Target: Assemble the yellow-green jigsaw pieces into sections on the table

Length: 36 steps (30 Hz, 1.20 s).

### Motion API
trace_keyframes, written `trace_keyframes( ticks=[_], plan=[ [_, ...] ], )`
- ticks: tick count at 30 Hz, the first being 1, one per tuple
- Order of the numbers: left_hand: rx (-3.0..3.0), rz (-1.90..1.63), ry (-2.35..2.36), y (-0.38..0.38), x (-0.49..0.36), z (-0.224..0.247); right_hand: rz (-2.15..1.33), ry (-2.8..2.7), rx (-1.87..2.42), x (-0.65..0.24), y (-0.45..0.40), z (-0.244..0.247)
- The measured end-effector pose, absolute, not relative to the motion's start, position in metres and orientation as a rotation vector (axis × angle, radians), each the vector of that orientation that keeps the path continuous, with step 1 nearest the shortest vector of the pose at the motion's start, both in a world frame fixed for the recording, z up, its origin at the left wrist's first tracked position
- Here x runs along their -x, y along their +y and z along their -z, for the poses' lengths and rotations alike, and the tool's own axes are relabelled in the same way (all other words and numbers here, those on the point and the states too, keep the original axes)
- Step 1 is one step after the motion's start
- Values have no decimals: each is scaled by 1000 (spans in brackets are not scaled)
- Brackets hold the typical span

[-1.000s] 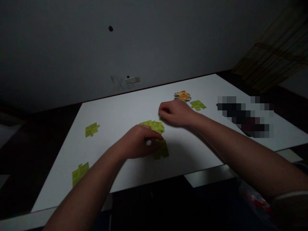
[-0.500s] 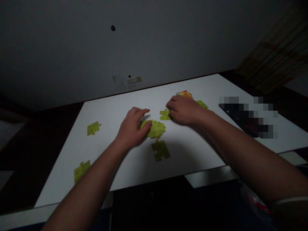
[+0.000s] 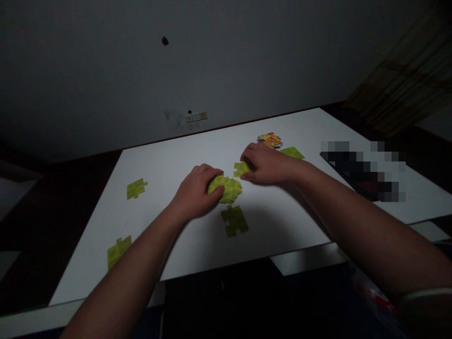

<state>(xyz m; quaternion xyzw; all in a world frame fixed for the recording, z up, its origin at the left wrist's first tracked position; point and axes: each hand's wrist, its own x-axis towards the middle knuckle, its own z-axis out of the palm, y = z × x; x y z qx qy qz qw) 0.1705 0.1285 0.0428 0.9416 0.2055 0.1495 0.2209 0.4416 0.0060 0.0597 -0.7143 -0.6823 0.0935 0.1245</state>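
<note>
Head view, and nearest of all, at lower left, comes one green puzzle piece (image 3: pixel 119 253), partly covered by the left forearm. Further in, another green piece (image 3: pixel 235 221) lies flat at the front middle of the white table (image 3: pixel 169 165). Just beyond it sits the pile of green pieces (image 3: pixel 231 189), and the left hand (image 3: pixel 197 193) curves wide around its left edge, thumb by the near side; whether it grips any, I can't tell. Level with that, well out left, lies a lone green piece (image 3: pixel 136 189). Now the right hand (image 3: pixel 266 165): thumb and fingers parted over a green piece (image 3: pixel 240 169), but any pinch is hidden. Past its wrist, one more (image 3: pixel 293 152), then the orange pile (image 3: pixel 270 140) behind.

So the score: five green pieces lie out singly, apart from the pile; none looks joined to another, and both piles look unsorted, so most seems left to do.
</note>
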Motion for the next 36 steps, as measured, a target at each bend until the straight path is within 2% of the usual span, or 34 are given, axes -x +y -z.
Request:
trace_keyframes(
  ticks=[6, 13, 18, 28, 36],
  plan=[
    [-2594, -433, 544, 130, -171, -43, -442, -1705, 2063, -442, 11, -54],
    [-2575, -464, 551, 130, -170, -46, -381, -1353, 2057, -426, 24, -45],
    [-2582, -484, 550, 128, -170, -49, -294, -1478, 2097, -416, 21, -50],
    [-2537, -533, 558, 128, -170, -51, -336, -1646, 2151, -418, 16, -60],
    [-2210, -696, 605, 124, -171, -46, -268, -1696, 2180, -425, 14, -60]
  ],
)
